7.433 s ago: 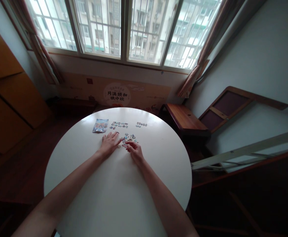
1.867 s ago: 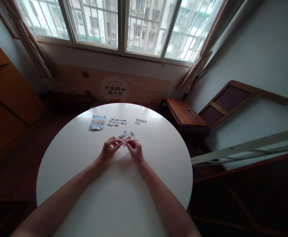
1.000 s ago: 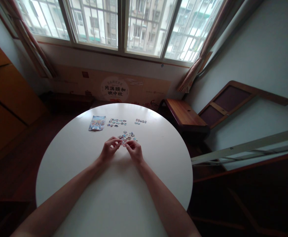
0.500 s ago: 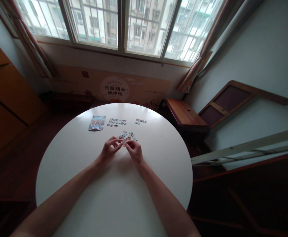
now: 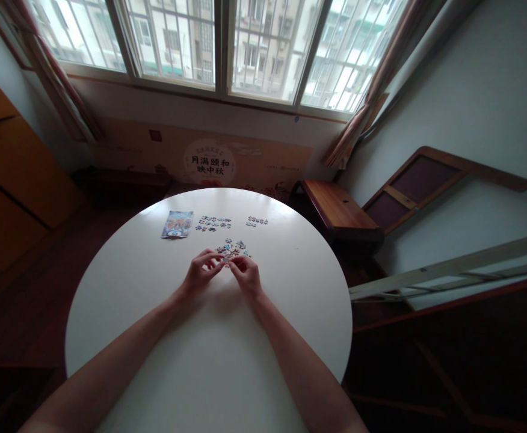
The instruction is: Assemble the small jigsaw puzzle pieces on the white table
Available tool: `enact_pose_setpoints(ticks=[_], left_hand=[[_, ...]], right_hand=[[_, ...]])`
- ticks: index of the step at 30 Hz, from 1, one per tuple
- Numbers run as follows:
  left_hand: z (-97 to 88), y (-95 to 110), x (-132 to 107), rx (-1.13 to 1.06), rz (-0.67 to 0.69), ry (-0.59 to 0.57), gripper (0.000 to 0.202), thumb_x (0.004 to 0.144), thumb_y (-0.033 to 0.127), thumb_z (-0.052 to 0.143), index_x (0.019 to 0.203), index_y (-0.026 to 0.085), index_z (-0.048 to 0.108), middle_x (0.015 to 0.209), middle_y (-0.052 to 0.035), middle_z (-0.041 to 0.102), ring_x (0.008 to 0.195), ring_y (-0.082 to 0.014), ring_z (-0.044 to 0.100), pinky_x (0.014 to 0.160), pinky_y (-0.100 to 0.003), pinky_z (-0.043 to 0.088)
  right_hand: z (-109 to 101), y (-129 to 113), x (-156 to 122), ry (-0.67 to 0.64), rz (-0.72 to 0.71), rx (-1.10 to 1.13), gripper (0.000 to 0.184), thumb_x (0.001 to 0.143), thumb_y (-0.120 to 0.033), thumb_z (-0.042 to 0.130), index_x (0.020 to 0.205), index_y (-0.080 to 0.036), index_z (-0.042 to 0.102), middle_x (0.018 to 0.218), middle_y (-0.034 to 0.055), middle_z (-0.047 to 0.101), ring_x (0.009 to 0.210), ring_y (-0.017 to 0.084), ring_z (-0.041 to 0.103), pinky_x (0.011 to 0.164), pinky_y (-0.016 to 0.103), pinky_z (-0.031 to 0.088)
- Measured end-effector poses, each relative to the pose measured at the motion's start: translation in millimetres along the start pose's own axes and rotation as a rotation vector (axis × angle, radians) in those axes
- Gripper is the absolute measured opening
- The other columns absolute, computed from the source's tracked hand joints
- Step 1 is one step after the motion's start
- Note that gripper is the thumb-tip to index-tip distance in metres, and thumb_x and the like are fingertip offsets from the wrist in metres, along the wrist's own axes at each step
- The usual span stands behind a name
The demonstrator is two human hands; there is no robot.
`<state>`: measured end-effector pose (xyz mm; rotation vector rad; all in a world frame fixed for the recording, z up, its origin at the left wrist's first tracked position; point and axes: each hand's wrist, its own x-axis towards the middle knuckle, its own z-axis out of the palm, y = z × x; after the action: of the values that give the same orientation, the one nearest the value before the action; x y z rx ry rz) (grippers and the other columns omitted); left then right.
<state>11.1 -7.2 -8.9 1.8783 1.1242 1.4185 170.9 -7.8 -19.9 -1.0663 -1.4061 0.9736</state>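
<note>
Jigsaw puzzle pieces lie in a loose pile [image 5: 234,248] near the middle of the white round table [image 5: 218,361]. At the near side of that pile, my left hand [image 5: 203,268] and my right hand [image 5: 246,274] almost meet at the fingertips. A small puzzle piece [image 5: 226,260] shows between them, with the thumb and forefinger of each hand closed on it. Its picture is too small to make out. Farther back, several pieces stand in rows [image 5: 215,222], and a smaller group [image 5: 257,221] lies to their right.
A printed picture sheet or packet [image 5: 177,224] lies on the table left of the rows. Beyond the table's far edge are a wooden bench [image 5: 335,204] at the right, a beige printed banner [image 5: 254,157] and barred windows. Orange cabinets [image 5: 11,180] stand at the left.
Hardly anything differs. Both hands keep their place at the near side of the pile, and the pieces on the table lie as before.
</note>
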Motion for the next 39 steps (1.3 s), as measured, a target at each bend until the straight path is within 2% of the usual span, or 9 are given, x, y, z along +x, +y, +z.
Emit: enact_pose_setpoints(ticks=[21, 31, 39], left_hand=[[-1.4, 4.8, 1.3, 0.011, -0.043, 0.025, 0.018, 0.081, 0.029, 0.062, 0.091, 0.016, 0.069, 0.082, -0.0036, 0.059, 0.059, -0.0082, 0.056, 0.051, -0.019, 0.047], [-1.0, 6.4, 0.5, 0.025, -0.025, 0.022, 0.017, 0.081, 0.027, 0.061, 0.092, 0.017, 0.069, 0.082, -0.0029, 0.059, 0.059, -0.0079, 0.055, 0.052, -0.019, 0.047], [-0.1, -0.5, -0.3, 0.020, -0.010, 0.000, 0.018, 0.083, 0.027, 0.059, 0.095, 0.017, 0.068, 0.084, -0.0033, 0.058, 0.059, -0.0080, 0.056, 0.052, -0.019, 0.046]], right_hand=[[-0.1, 1.6, 0.3, -0.015, -0.013, 0.014, 0.019, 0.076, -0.035, 0.064, 0.078, -0.017, 0.063, 0.070, 0.0016, 0.062, 0.056, 0.011, 0.052, 0.054, 0.023, 0.043], [-0.1, -1.4, 0.1, -0.039, 0.006, 0.031, 0.024, 0.074, -0.038, 0.065, 0.087, -0.018, 0.064, 0.066, -0.0005, 0.058, 0.052, 0.010, 0.047, 0.049, 0.022, 0.038], [-0.5, -4.0, -0.3, -0.050, -0.009, 0.027, 0.027, 0.075, -0.039, 0.065, 0.092, -0.019, 0.064, 0.066, -0.0010, 0.057, 0.052, 0.009, 0.047, 0.048, 0.021, 0.038]])
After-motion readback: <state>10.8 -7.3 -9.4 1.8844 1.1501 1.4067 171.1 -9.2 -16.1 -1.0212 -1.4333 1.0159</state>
